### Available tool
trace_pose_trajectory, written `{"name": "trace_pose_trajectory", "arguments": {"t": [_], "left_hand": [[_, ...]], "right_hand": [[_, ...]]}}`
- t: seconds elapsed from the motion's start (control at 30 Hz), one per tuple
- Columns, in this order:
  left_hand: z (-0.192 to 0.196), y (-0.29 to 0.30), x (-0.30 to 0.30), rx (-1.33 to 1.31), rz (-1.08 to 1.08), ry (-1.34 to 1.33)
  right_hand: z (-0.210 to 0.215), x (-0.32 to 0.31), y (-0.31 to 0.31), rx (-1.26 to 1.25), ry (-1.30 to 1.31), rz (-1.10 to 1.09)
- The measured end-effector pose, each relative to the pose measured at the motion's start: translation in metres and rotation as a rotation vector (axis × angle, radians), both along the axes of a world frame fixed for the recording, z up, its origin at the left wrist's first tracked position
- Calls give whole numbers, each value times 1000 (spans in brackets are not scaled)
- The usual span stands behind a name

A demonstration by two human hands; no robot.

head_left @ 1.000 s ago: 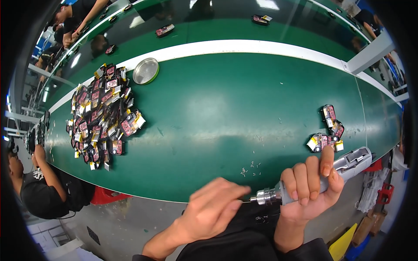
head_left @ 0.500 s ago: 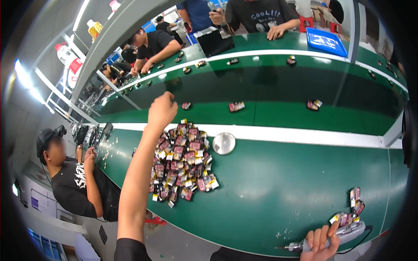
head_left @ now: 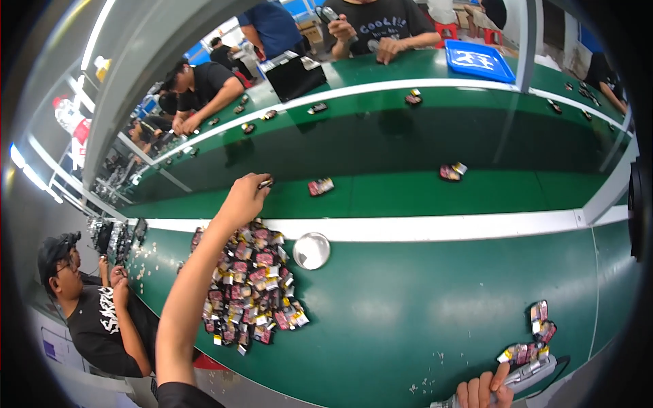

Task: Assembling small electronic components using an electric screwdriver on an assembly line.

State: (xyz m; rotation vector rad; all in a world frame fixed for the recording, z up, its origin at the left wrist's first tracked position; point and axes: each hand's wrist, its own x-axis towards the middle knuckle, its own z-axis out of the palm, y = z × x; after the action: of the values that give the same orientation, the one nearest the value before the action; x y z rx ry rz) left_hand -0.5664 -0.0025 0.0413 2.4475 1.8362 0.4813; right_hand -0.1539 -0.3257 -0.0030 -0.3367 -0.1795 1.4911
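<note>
My left hand (head_left: 243, 201) reaches over the white rail to the far belt, its fingers closed on a small dark electronic part (head_left: 265, 183), most of it hidden by the fingers. Below my left forearm lies a big heap of small black-and-pink parts (head_left: 255, 279) with white and yellow tabs. At the lower right, my right hand (head_left: 484, 391) is wrapped round a grey electric screwdriver (head_left: 534, 375) with a cord; its tip end runs out at the picture's lower edge. Just beyond it, several similar parts (head_left: 541, 321) lie close together on the green bench.
A round metal dish (head_left: 311, 251) stands right of the heap. Single parts (head_left: 321, 186) lie along the belt beyond the white rail (head_left: 422, 230). Across it, a person (head_left: 381, 30) holds a tool, near a blue tray (head_left: 479, 61). Another person (head_left: 102, 306) sits at left.
My left hand now shows a small part in its fingers, over the belt. The view has shifted, so the bench things sit further left. My right hand still grips the screwdriver.
</note>
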Motion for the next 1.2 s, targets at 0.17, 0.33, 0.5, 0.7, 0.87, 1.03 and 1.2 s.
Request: {"name": "trace_pose_trajectory", "arguments": {"t": [0.17,0.33,0.5,0.7,0.87,1.03,1.2], "left_hand": [[8,-133,113,-85,-471,-3],[-9,-248,160,-42,-852,60],[-23,-275,167,7,-786,-25],[-37,-289,167,111,-729,-13],[-45,-295,169,193,-733,-13],[-42,-304,168,242,-734,-13],[-38,-299,162,1,-736,-185]], "right_hand": [[-2,1,2,3,-41,-8],[2,-10,-5,-28,-69,14],[8,-48,-28,-95,-79,155],[15,-90,-46,-237,-170,281],[10,-103,-50,-349,-209,311],[15,-102,-50,-387,-240,295],[14,-79,-41,-183,-393,233]]}}
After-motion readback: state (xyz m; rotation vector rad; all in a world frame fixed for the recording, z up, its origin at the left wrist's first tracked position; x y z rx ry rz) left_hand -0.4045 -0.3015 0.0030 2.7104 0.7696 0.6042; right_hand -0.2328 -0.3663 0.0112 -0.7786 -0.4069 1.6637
